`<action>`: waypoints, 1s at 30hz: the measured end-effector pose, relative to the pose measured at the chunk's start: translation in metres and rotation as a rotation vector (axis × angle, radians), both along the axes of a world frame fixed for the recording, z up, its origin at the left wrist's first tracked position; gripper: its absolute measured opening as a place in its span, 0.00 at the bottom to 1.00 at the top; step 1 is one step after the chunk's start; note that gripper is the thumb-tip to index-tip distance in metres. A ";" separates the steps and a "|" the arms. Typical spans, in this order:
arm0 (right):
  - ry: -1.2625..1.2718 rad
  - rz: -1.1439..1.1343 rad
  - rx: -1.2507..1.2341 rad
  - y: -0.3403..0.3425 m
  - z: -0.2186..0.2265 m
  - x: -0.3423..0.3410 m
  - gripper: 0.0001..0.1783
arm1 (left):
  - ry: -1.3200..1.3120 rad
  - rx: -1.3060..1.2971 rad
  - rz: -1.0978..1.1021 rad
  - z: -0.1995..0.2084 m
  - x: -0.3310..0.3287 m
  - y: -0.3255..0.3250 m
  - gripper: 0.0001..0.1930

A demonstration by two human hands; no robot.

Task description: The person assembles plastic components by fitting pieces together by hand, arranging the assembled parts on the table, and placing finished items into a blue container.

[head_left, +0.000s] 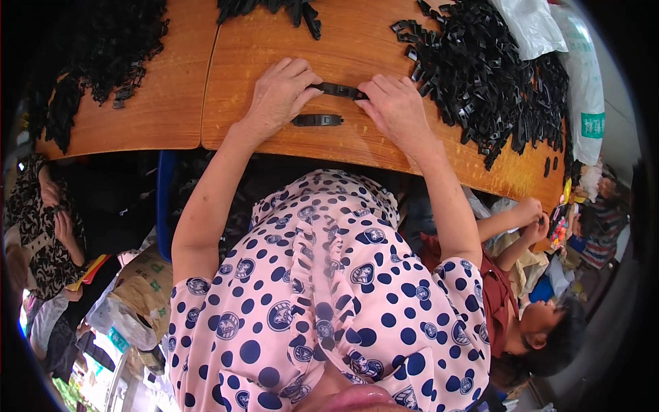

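Between my two hands, just above the wooden table (261, 48), is a long black plastic part (340, 90) with a small opening near its right end. My left hand (280, 93) pinches its left end between thumb and fingers. Its right end is gripped the same way by my right hand (397, 106). A second black plastic piece (317, 120), similar in length, lies on the table just below, nearer to me and touched by neither hand. What exactly these parts are I cannot make out.
A large heap of small black plastic parts (487, 75) covers the table's right side. Another dark pile (103, 48) lies at the left, and a smaller one (274, 8) at the far edge. White plastic bags (583, 89) stand at the right. People sit close by on both sides.
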State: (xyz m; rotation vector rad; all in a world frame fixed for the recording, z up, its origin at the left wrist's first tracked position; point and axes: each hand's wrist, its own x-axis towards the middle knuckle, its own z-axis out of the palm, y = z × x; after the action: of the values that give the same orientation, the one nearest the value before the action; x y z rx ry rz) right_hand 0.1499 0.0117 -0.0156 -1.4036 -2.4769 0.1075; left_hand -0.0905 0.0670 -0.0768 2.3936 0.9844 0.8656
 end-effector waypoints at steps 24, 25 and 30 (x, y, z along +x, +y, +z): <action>-0.443 -0.210 0.056 -0.011 0.017 0.065 0.22 | 0.061 -0.187 0.105 0.019 -0.002 0.037 0.16; -0.477 -0.173 0.058 -0.009 0.012 0.071 0.22 | 0.062 -0.175 0.107 0.019 0.006 0.047 0.16; -0.463 -0.038 0.019 0.008 0.000 0.086 0.21 | 0.407 0.006 0.325 0.014 0.039 0.072 0.17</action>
State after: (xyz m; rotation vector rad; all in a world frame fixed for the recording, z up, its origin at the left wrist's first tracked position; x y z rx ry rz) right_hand 0.2360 0.0193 -0.0154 -1.6156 -2.7974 -0.2803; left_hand -0.0510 0.1393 -0.0630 2.5089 1.5590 0.4836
